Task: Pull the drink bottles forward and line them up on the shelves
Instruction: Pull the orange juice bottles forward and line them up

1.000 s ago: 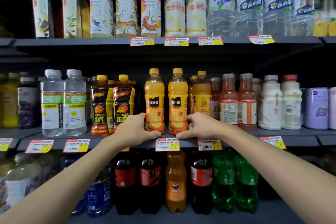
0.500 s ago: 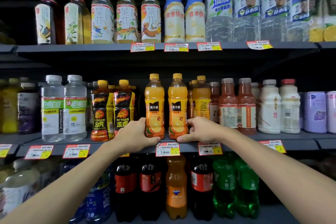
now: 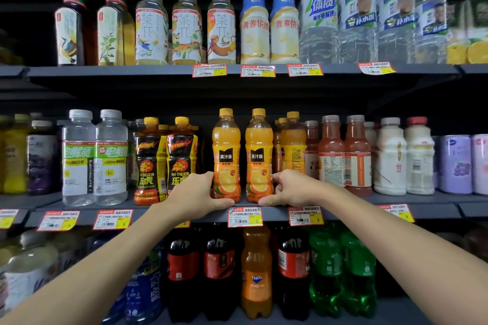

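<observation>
Middle shelf (image 3: 435, 210) holds two orange bottles (image 3: 226, 145), left hand (image 3: 196, 192) and right hand (image 3: 290, 188) each clasping one, fingertips probably hidden.

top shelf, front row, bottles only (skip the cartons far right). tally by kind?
green-necked tea bottles: 2
illustrated grey-capped tea bottles: 3
blue-capped cream bottles: 2
clear bottle with green label: 1
clear bottles with blue label: 3
Total: 11
</observation>
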`<action>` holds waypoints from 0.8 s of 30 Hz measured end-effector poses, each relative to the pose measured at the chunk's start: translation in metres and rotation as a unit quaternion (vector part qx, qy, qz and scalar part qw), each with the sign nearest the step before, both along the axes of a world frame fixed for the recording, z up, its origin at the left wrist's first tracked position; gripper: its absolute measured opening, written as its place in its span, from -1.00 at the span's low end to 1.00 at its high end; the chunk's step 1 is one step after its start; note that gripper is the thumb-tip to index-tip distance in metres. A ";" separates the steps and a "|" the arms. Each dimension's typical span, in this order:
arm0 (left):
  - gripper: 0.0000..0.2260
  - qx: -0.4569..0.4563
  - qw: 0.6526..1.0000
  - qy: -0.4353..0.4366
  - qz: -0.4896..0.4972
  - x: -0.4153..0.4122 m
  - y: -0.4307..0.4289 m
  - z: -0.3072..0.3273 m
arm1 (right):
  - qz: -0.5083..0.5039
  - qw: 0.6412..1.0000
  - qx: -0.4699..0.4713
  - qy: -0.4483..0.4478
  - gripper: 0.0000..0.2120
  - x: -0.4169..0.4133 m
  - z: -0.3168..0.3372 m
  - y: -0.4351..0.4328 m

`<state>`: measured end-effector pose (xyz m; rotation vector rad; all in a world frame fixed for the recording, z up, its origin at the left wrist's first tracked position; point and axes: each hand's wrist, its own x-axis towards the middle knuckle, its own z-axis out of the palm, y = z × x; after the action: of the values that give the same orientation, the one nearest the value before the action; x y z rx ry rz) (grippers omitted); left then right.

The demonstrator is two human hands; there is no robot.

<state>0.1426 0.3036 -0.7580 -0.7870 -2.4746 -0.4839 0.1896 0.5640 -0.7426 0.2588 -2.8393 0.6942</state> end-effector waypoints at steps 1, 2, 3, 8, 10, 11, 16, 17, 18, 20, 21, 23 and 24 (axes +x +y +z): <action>-0.38 -0.009 1.000 -0.001 0.005 0.002 0.000 0.000 | -0.008 1.000 0.001 0.005 -0.46 0.001 0.000 -0.001; -0.38 -0.017 1.000 0.002 0.016 0.005 0.001 -0.001 | -0.017 1.000 0.004 0.011 -0.41 0.003 -0.001 -0.002; -0.39 -0.016 0.999 0.012 0.036 0.010 0.002 -0.003 | -0.024 1.000 0.007 0.016 -0.34 0.006 0.000 -0.003; -0.65 0.158 0.961 0.212 0.076 0.044 0.021 -0.013 | -0.057 0.985 -0.061 0.149 -0.42 0.026 -0.006 0.014; -0.74 0.177 0.952 0.250 0.026 0.059 0.041 -0.012 | -0.122 0.947 -0.106 0.276 -0.58 0.028 -0.013 0.024; -0.75 0.172 0.953 0.251 0.013 0.065 0.053 -0.011 | -0.146 0.930 -0.136 0.309 -0.60 0.029 -0.014 0.027; -0.69 0.189 0.958 0.202 0.073 0.068 0.097 -0.009 | -0.227 0.924 -0.149 0.270 -0.42 0.022 -0.015 0.025; -0.66 0.194 0.960 0.183 0.089 0.065 0.101 -0.010 | -0.249 0.925 -0.136 0.254 -0.35 0.021 -0.015 0.023; -0.64 0.195 0.962 0.164 0.100 0.061 0.103 -0.011 | -0.269 0.924 -0.119 0.243 -0.30 0.019 -0.016 0.021; -0.59 0.194 0.965 0.136 0.109 0.057 0.106 -0.014 | -0.288 0.921 -0.097 0.243 -0.31 0.014 -0.019 0.020; -0.57 0.194 0.966 0.131 0.112 0.057 0.107 -0.015 | -0.286 0.921 -0.097 0.246 -0.36 0.012 -0.020 0.021; -0.55 0.188 0.966 0.136 0.118 0.057 0.109 -0.017 | -0.249 0.931 -0.113 0.241 -0.50 0.011 -0.020 0.026; -0.56 0.183 0.966 0.140 0.118 0.057 0.109 -0.018 | -0.216 0.942 -0.125 0.225 -0.58 0.012 -0.018 0.030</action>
<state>0.1993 0.4129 -0.7764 -0.3746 -2.0963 -0.6659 0.2019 0.5942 -0.7607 -0.2171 -2.2328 0.7679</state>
